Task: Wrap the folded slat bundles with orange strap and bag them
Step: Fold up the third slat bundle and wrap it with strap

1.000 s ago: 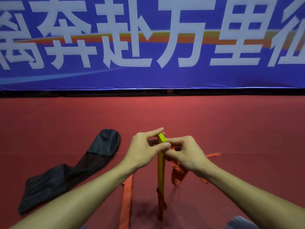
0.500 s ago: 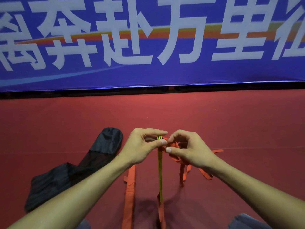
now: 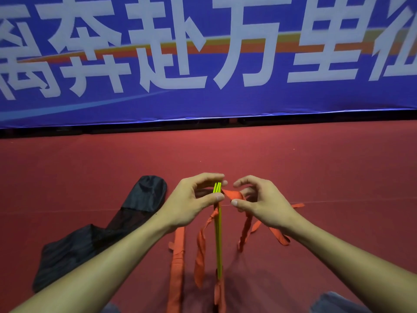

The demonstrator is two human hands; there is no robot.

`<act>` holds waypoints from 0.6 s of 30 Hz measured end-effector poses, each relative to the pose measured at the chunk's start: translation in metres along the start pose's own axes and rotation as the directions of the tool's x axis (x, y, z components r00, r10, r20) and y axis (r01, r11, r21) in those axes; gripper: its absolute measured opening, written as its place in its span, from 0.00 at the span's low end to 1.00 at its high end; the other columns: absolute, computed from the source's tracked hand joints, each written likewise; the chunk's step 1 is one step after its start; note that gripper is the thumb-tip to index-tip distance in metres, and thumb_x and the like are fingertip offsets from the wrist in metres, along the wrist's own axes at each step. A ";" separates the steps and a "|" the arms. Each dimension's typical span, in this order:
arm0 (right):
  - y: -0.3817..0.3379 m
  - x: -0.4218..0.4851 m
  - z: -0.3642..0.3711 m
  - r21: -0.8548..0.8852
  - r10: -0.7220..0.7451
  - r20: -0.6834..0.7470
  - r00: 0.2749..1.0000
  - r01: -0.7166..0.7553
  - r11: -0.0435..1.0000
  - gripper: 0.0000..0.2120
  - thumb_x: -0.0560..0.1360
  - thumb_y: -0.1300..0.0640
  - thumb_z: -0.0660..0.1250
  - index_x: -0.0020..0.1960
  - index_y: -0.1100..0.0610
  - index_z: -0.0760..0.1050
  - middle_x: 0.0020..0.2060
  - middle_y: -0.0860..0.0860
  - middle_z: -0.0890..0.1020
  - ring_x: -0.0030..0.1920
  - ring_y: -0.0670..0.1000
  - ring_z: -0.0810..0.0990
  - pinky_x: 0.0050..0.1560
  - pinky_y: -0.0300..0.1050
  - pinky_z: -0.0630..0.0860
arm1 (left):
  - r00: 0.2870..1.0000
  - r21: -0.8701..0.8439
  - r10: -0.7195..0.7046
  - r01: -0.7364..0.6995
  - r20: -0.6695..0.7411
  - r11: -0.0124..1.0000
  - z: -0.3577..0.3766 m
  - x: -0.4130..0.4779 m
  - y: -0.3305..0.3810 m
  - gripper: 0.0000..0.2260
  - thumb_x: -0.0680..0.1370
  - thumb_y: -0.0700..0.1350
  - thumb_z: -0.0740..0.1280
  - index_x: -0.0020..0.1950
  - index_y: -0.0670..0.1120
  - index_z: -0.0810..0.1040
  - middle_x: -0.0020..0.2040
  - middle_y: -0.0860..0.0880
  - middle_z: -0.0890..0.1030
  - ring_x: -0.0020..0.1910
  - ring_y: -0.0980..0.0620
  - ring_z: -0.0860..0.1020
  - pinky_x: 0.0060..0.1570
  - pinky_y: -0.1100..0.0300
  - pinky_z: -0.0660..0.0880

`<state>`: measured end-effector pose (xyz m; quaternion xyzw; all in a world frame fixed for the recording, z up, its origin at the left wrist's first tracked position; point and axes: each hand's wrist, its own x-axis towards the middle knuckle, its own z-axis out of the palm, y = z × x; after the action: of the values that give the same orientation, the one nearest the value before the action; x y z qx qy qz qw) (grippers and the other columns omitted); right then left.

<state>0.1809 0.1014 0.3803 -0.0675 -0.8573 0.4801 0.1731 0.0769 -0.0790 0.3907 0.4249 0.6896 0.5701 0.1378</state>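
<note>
Slat bundle (image 3: 217, 233), yellow-green, stands near upright over the red floor (image 3: 316, 166). Its top end sits between both hands and its lower end is down near the person's knees; floor contact is not clear. Black bag (image 3: 135, 208) lies on the floor to the left, well apart. An orange-wrapped piece (image 3: 177, 267) lies just left of the bundle, likely one already done.

Risks, biggest first:
- Slats fan apart. Only a pinch at the very top keeps them together, so if it eases the stack splays and the wrap has to restart.
- Orange strap (image 3: 232, 194) goes on slack. Long loose tails hang on both sides of the bundle and could twist or snag, leaving a wrap too loose to go into the bag cleanly.
- Strap slides off the tip, since the turn in hand sits right by the top end.
- Strap slips out of the right pinch, which looks light.

Pose: both forearms reach in from the lower corners and converge.
- Left hand (image 3: 194, 202) has its palm turned right. The thumb presses the near side of the bundle just below the tip, and the index arches over the top. Fingers are clamped on the bundle.
- Right hand (image 3: 261, 199) is just beside the bundle and apart from the left hand. Thumb and a lower finger are nipping the strap, and the index is curled free above. The exact contact is partly hidden.
</note>
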 end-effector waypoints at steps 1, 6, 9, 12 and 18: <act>0.001 0.001 0.000 -0.029 0.007 -0.016 1.000 -0.007 1.000 0.11 0.71 0.62 0.75 0.50 0.53 0.78 0.34 0.50 0.83 0.35 0.46 0.83 0.39 0.41 0.77 | 1.000 0.014 0.000 0.000 0.011 1.000 -0.001 0.000 0.000 0.16 0.75 0.40 0.73 0.60 0.54 0.80 0.57 0.54 0.85 0.58 0.57 0.82 0.56 0.61 0.78; 0.006 0.002 -0.002 -0.131 0.001 -0.040 0.999 -0.007 0.991 0.08 0.71 0.62 0.75 0.47 0.52 0.83 0.39 0.46 0.85 0.40 0.43 0.84 0.46 0.48 0.81 | 0.999 0.043 -0.011 0.010 0.036 0.999 -0.004 0.001 0.001 0.14 0.76 0.39 0.73 0.59 0.53 0.82 0.56 0.52 0.85 0.56 0.56 0.83 0.55 0.63 0.78; 0.008 0.004 -0.003 -0.146 0.018 -0.055 0.998 -0.026 0.989 0.12 0.72 0.67 0.72 0.46 0.50 0.82 0.40 0.47 0.85 0.42 0.43 0.84 0.50 0.49 0.81 | 1.000 0.076 -0.006 0.004 0.028 0.997 -0.007 0.003 0.001 0.14 0.76 0.39 0.73 0.58 0.54 0.82 0.55 0.53 0.84 0.52 0.60 0.83 0.51 0.66 0.77; 0.009 0.004 -0.004 -0.105 0.029 -0.069 0.997 -0.036 0.994 0.18 0.73 0.71 0.68 0.49 0.49 0.82 0.42 0.48 0.85 0.45 0.47 0.84 0.53 0.48 0.80 | 1.000 0.105 0.000 -0.002 0.014 0.994 -0.010 0.004 0.004 0.15 0.76 0.39 0.73 0.57 0.58 0.82 0.52 0.55 0.84 0.51 0.62 0.82 0.50 0.68 0.76; 0.004 0.004 -0.004 0.213 0.130 -0.066 0.989 -0.113 0.971 0.19 0.72 0.78 0.56 0.47 0.59 0.77 0.35 0.55 0.77 0.31 0.50 0.76 0.37 0.45 0.75 | 1.000 0.084 -0.007 0.008 -0.014 0.996 -0.009 0.004 0.002 0.16 0.78 0.36 0.70 0.52 0.59 0.83 0.49 0.53 0.87 0.48 0.56 0.83 0.51 0.56 0.81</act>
<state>0.1787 0.1076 0.3794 -0.1203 -0.7890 0.5739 0.1834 0.0695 -0.0819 0.3965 0.4238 0.7153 0.5431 0.1173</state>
